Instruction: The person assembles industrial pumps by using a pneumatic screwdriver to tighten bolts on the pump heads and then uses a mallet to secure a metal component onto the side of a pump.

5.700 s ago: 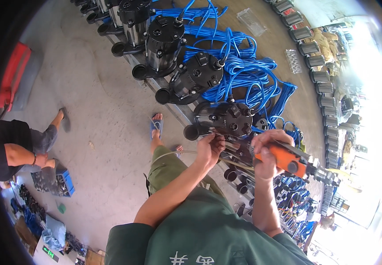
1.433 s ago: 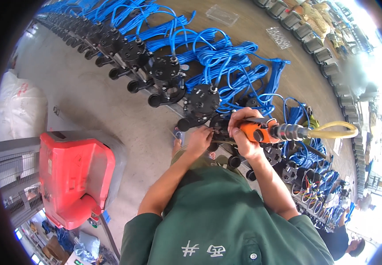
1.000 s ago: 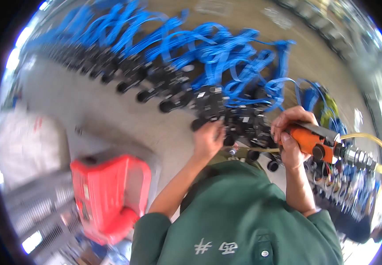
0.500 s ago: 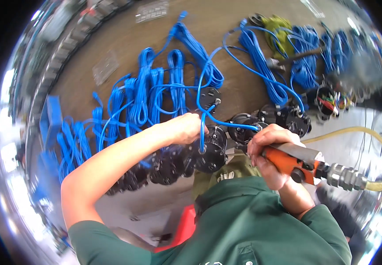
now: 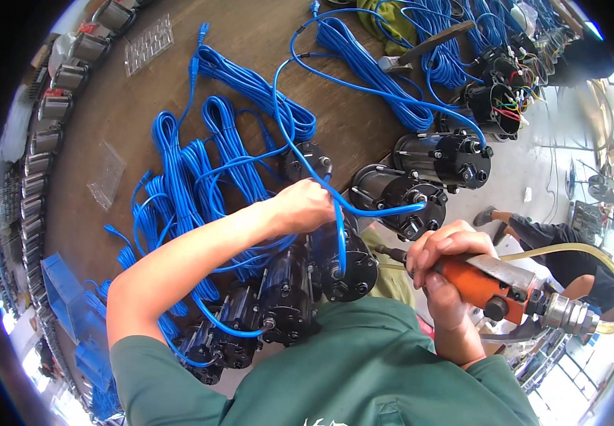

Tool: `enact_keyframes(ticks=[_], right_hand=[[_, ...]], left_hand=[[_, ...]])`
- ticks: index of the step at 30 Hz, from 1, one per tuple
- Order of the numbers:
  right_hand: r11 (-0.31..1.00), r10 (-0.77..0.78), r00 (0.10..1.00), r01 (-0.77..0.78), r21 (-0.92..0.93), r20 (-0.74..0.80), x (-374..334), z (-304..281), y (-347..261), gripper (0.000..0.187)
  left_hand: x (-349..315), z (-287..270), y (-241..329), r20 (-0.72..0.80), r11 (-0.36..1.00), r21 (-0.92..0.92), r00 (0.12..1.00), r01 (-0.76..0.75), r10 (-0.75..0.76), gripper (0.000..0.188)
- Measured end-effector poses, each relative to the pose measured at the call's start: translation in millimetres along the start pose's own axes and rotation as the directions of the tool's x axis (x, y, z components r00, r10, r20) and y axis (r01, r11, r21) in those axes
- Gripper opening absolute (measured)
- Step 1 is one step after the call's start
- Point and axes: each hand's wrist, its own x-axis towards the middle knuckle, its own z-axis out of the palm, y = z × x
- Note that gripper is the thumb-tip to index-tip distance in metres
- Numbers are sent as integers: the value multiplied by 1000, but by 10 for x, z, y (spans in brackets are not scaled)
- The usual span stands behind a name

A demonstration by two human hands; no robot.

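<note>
My right hand [image 5: 449,259] is wrapped round an orange and grey air screwdriver [image 5: 488,284]. Its bit points left, toward the end face of a black cylindrical housing [image 5: 353,273]; contact between them cannot be made out. My left hand [image 5: 305,206] is closed above that housing, its fingertips beside a blue cable [image 5: 340,241]. What those fingers grip, if anything, is hidden. The cable runs into a fitting on the housing's end. Just beyond my left hand stands another black end cap [image 5: 308,160] with a metal fitting.
Coiled blue cables [image 5: 257,89] spread over the brown table [image 5: 136,99]. More steel-and-black cylinders [image 5: 438,160] line its near edge. A hammer [image 5: 428,46] lies by a green cloth [image 5: 388,27]. The yellowish air hose [image 5: 591,259] loops at the right. Another person's leg [image 5: 580,284] shows beyond it.
My view has shifted, bringing more of the cylinders and the floor at the right into sight. Both hands keep nearly the same pose, the right still around the air screwdriver.
</note>
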Motion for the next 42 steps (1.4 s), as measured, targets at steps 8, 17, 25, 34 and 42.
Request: enact_keyframes(ticks=[8, 17, 25, 34, 42], right_hand=[[995, -69, 995, 64, 75, 77, 74, 317, 188, 39], [991, -110, 985, 119, -61, 132, 58, 581, 297, 36], [990, -118, 976, 131, -61, 183, 42, 592, 355, 37], [989, -145, 982, 148, -20, 123, -19, 599, 363, 24], [992, -110, 985, 116, -43, 134, 32, 582, 446, 33]], left_hand=[[-95, 92, -78, -29, 1000, 10, 999, -28, 28, 4], [-124, 94, -30, -90, 999, -36, 995, 38, -41, 5], [-141, 143, -19, -204, 998, 64, 978, -27, 39, 3], [-150, 223, 41, -240, 996, 89, 971, 23, -1, 6], [-144, 200, 67, -209, 987, 152, 978, 40, -7, 8]])
